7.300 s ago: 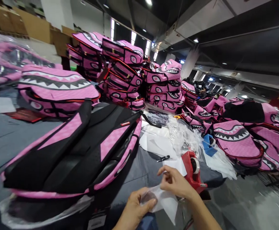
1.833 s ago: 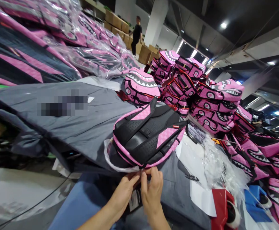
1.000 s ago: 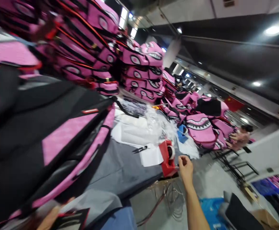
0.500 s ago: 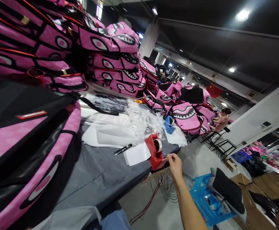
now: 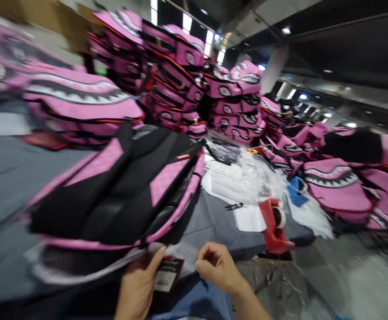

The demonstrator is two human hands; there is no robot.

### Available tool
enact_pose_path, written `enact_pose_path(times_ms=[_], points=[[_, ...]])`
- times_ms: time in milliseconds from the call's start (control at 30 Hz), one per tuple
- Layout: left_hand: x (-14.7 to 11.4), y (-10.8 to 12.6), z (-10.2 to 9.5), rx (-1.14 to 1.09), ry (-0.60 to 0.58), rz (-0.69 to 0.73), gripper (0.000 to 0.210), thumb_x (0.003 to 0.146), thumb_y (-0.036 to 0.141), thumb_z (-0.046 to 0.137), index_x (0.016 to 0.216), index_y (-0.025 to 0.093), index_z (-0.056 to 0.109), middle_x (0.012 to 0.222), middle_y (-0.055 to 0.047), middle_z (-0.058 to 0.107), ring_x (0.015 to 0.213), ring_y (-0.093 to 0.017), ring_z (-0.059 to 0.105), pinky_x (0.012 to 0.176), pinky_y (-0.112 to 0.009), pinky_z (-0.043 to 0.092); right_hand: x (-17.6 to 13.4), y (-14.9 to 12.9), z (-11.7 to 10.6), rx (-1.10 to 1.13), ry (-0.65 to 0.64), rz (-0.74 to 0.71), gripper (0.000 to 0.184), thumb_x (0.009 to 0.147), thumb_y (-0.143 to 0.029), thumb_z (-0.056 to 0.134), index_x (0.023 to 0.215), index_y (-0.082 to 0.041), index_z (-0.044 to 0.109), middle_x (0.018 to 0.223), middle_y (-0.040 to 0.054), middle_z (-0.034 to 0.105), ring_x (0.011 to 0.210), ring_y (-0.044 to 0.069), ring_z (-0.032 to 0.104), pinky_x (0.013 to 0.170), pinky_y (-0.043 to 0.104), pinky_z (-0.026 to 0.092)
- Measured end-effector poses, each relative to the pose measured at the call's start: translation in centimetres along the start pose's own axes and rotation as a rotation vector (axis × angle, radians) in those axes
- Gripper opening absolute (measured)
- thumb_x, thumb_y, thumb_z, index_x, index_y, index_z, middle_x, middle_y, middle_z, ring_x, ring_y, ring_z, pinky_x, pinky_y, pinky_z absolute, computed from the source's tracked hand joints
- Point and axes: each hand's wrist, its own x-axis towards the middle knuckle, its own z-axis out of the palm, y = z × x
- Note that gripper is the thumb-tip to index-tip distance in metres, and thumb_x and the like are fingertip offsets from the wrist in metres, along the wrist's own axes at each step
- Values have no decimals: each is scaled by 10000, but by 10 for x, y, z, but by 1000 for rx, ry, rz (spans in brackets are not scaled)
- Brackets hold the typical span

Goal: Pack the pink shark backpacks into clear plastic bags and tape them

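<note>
A black and pink backpack [image 5: 114, 200] lies on the table in front of me, its straps side up. Along its near edge runs a translucent plastic bag [image 5: 80, 278]. My left hand [image 5: 138, 282] grips the edge of this plastic with the thumb on top. Beside that thumb hangs a dark tag [image 5: 169, 275] with a white label. My right hand [image 5: 218, 269] is closed in a pinch just right of the plastic. What sits between its fingertips is too small and blurred to make out. A red tape dispenser [image 5: 275, 229] stands at the table edge, apart from both hands.
Another pink backpack [image 5: 83, 104] lies at the back left, with stacked backpacks [image 5: 177, 89] behind. White paper [image 5: 250, 218], a black pen [image 5: 234, 206], clear plastic packaging [image 5: 257, 173] and a blue tape dispenser [image 5: 298, 191] lie to the right. The table's edge falls away at the right.
My right hand has left the red tape dispenser and come back left to the backpack's near edge. My left hand has come into view, holding the plastic. The view has swung left.
</note>
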Motion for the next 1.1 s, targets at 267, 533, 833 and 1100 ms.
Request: enact_pose_path(times_ms=[267,533,833,1100], points=[[-2,7,0,-103,-5,114,646,382,634,939,785,180,720,810,-62,755,817,-271,701,755,-334,554,71,-23,41,-1103,-280,-674,333,1078,-354,394,874,-225,623,735,-28,603,615,124,538,554,236,321],[0,0,-5,-168,-20,73,630,450,636,916,820,157,743,851,-82,764,853,-276,702,820,-352,542,82,-9,45,-1493,-229,-564,18,938,-224,643,932,-216,659,827,6,701,655,150,652,546,259,312],[-3,2,-1,-323,-9,-3,662,496,672,887,917,177,766,1005,-96,772,1128,-337,662,1059,-441,491,76,-12,40,-1102,-168,-294,82,918,-133,589,931,-182,654,868,35,718,743,155,654,650,234,408],[2,5,-3,-312,36,-77,658,351,624,955,779,167,752,821,-62,767,962,-303,709,895,-373,570,84,-8,37,-601,-207,-103,118,843,-102,592,784,-158,677,715,1,696,645,129,623,633,206,430]])
